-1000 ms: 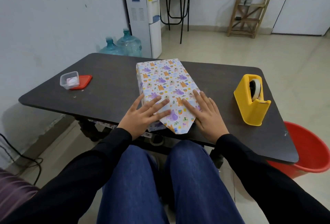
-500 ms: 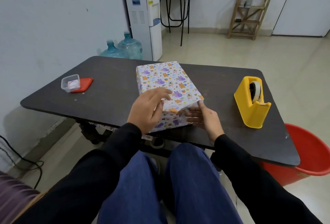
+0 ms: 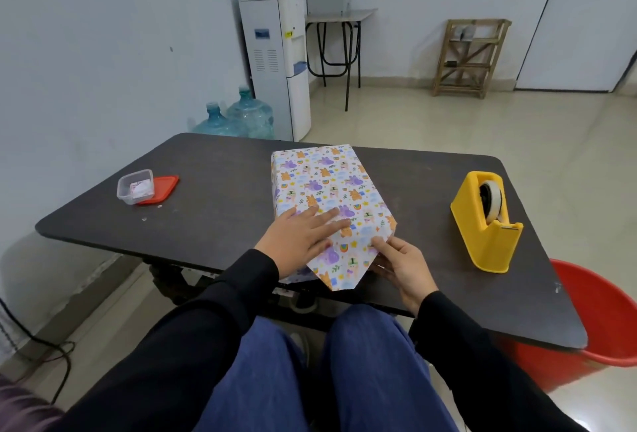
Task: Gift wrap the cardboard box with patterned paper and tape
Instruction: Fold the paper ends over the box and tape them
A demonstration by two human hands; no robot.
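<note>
Left grip (image 3: 296, 242) lies flat, fingers straight, pressing the patterned paper (image 3: 358, 221) onto the near end of the cardboard box (image 3: 324, 169). The right grip (image 3: 401, 268) pinches the right edge of the pointed flap (image 3: 341, 269) that juts past the near edge. The box sits mid-worktop (image 3: 224, 211), its top and left side covered. By my reading the body is wrapped and the near end is folded but not yet taped; the far end is hidden. The yellow tape dispenser (image 3: 486, 224) stands well apart on the right.
</note>
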